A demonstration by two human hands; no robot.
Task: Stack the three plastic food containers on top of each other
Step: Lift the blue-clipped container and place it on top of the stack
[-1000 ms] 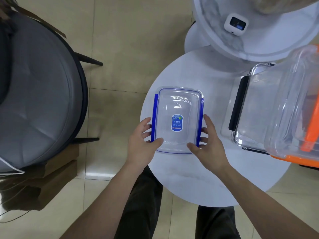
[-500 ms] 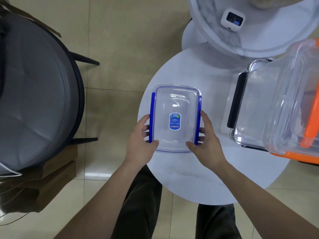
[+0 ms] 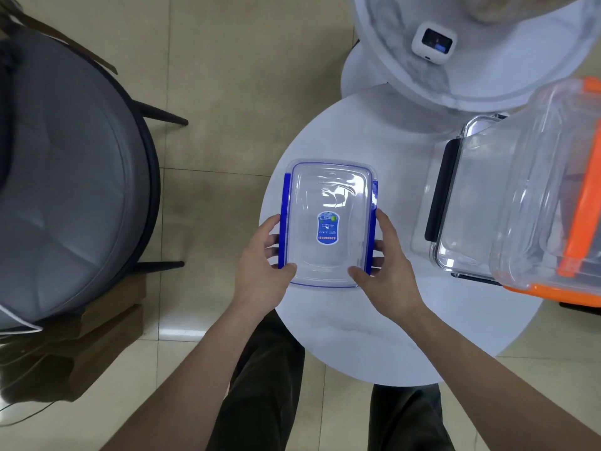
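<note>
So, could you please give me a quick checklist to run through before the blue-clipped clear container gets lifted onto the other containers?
1. Left hand gripping the blue-clipped clear plastic container: ok.
2. Right hand gripping its opposite side: ok.
3. Lid clipped shut: cannot tell.
4. Orange-clipped clear container already on the black-clipped clear container: ok.
5. Orange-clipped container sitting level: not ok, looks tilted.
6. White round table under the load: ok.

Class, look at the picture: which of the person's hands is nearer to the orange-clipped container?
Right. The right hand grips the blue-clipped container on the side facing the orange-clipped container; the left hand holds the far side.
</note>
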